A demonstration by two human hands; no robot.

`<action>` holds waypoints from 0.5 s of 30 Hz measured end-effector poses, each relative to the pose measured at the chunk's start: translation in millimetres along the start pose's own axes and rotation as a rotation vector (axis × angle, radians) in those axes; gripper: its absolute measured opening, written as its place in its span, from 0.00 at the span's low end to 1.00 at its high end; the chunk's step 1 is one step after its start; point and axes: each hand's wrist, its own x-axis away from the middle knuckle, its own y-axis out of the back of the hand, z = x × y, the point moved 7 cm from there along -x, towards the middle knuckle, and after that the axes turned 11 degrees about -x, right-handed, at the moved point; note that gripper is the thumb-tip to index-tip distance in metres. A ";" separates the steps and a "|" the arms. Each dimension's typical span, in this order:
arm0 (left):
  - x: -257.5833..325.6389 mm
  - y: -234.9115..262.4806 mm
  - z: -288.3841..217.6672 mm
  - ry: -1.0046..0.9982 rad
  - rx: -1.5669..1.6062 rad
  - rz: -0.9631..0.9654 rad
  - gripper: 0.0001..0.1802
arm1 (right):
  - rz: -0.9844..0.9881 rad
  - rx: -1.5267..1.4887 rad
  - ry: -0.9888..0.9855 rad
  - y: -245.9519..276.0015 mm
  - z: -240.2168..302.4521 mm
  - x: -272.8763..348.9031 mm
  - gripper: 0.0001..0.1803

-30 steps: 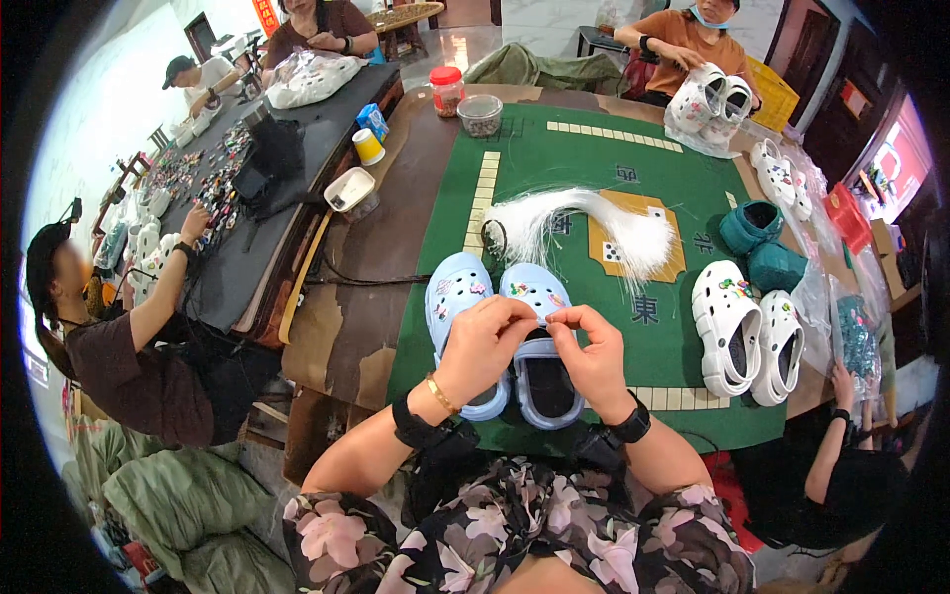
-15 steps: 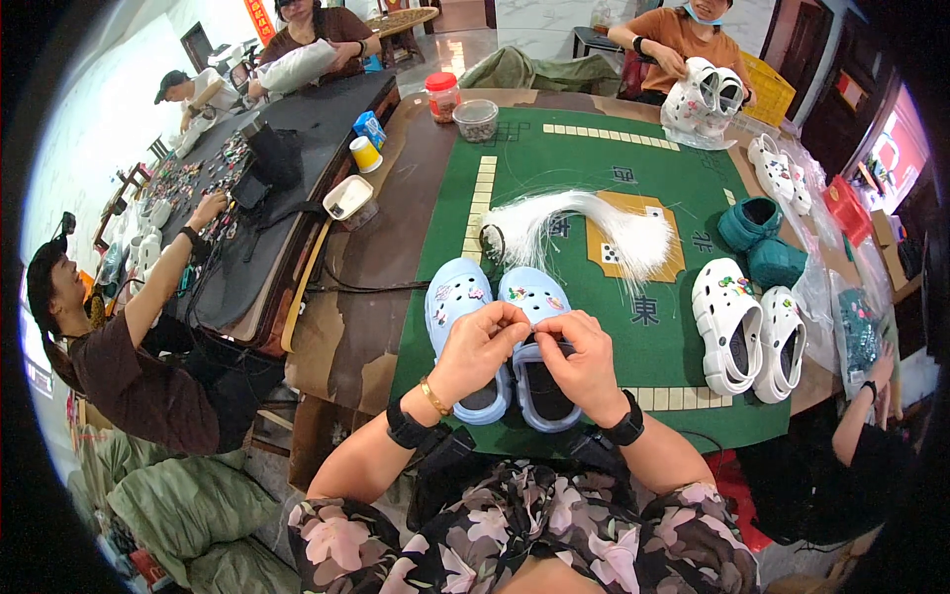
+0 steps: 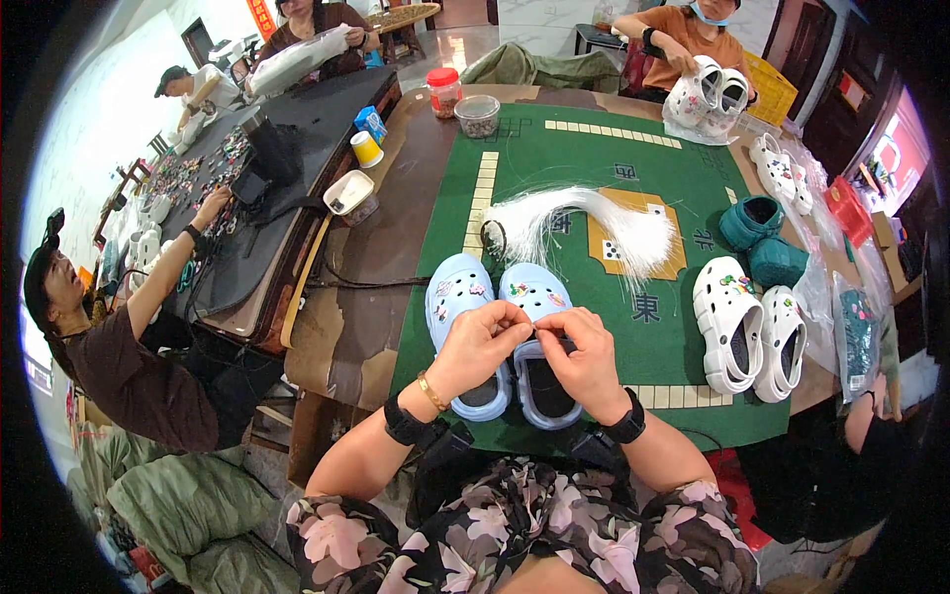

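Observation:
A pair of light blue clogs (image 3: pixel 457 289) with colourful charms on the toes stands before me on the green mat. Above their openings my left hand (image 3: pixel 485 342) and my right hand (image 3: pixel 579 358) meet, thumbs and forefingers pinched together. Whatever lies between the fingertips is too small to make out. Just beyond the clogs, a bundle of thin white strands (image 3: pixel 584 220) curves across the mat, with a dark tie round its left end.
White clogs (image 3: pixel 727 312) with charms and teal shoes (image 3: pixel 750 226) stand at the right. A food tub (image 3: pixel 350 196), a yellow cup (image 3: pixel 366 150) and a red-lidded jar (image 3: pixel 444 91) line the left and back. Co-workers sit around; one holds white clogs (image 3: pixel 705 97) across the table.
My pinched hands stay almost in place over the blue clogs. At the far left, a co-worker shifts a white bag, and the person across bends a hand lower over the white clogs.

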 end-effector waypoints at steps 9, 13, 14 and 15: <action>4.6 0.1 -1.9 -0.003 -0.034 -0.026 0.07 | 0.036 0.012 -0.017 -2.4 -1.6 3.3 0.04; 4.3 1.2 -3.3 -0.028 -0.107 -0.047 0.06 | 0.039 0.025 -0.004 -4.0 -0.3 1.9 0.05; 2.7 1.7 -2.8 -0.026 -0.107 -0.048 0.06 | 0.034 0.026 -0.004 -4.6 -2.2 1.1 0.05; 2.0 0.5 -1.8 -0.015 -0.116 -0.030 0.06 | 0.034 0.025 -0.007 -5.0 -3.9 1.2 0.05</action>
